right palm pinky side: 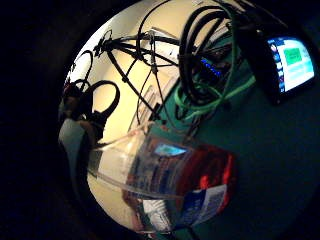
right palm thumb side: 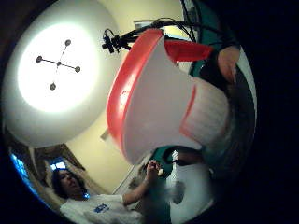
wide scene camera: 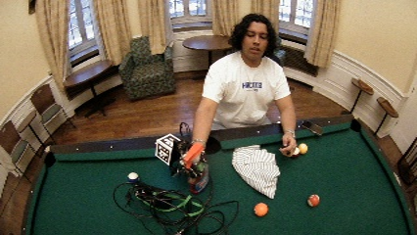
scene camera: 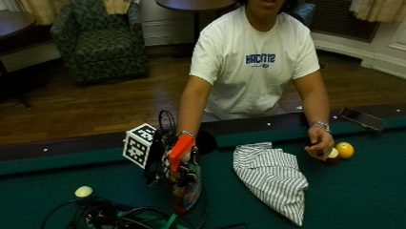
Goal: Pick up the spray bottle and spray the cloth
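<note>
In the outside view my gloved right hand [scene camera: 164,167] grips the neck of a clear spray bottle [scene camera: 189,188] with a red-orange spray head [scene camera: 182,149], held upright over the green felt, left of the cloth. Whether its base touches the felt I cannot tell. The spray head [right palm thumb side: 154,93] fills the thumb side palm view, with a fingertip [right palm thumb side: 229,63] beside the red trigger. The bottle's labelled body [right palm pinky side: 170,180] is close in the little finger side palm view. A striped cloth [scene camera: 273,176] lies crumpled on the felt to the right of the bottle [wide scene camera: 197,174], apart from it.
A tangle of black and green cables [scene camera: 114,217] lies on the pool table's felt [scene camera: 355,191] near the bottle, with a white ball [scene camera: 83,191] beside it. The bare hand [scene camera: 319,145] rests by a yellow ball [scene camera: 344,150]. Two orange balls [wide scene camera: 261,209] lie nearer the front.
</note>
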### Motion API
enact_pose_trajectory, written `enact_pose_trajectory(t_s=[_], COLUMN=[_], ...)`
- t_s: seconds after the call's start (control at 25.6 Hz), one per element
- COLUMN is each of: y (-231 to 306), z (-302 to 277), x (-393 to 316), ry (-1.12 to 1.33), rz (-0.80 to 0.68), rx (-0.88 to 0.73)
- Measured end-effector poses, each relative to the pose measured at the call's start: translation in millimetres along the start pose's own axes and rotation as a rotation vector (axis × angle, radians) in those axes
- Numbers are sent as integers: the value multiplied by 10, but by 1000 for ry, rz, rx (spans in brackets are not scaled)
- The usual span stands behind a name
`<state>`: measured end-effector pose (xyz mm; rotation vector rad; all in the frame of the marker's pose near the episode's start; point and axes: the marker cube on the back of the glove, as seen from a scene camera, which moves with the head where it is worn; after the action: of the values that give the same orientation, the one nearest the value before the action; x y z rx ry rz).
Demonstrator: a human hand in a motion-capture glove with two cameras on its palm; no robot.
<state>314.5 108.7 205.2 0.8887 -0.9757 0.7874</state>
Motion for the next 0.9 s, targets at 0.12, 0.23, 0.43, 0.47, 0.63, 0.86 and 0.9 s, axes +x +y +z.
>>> enact_pose_trajectory(t_s=[0.12, 0.23, 0.43, 0.47, 0.63, 0.86, 0.9], y=[-64, -93, -76, -69, -37, -76, -69], z=[-10, -42, -137, -147, -171, -163, -169], x=[-84, -180, -722, -868, -1465, -2399, -2529], ry=[20, -18, -75, -81, -120, -227, -237], rz=[34, 80, -21, -50, -156, -218, -211], rx=[-23, -72, -232, -266, -399, -502, -527])
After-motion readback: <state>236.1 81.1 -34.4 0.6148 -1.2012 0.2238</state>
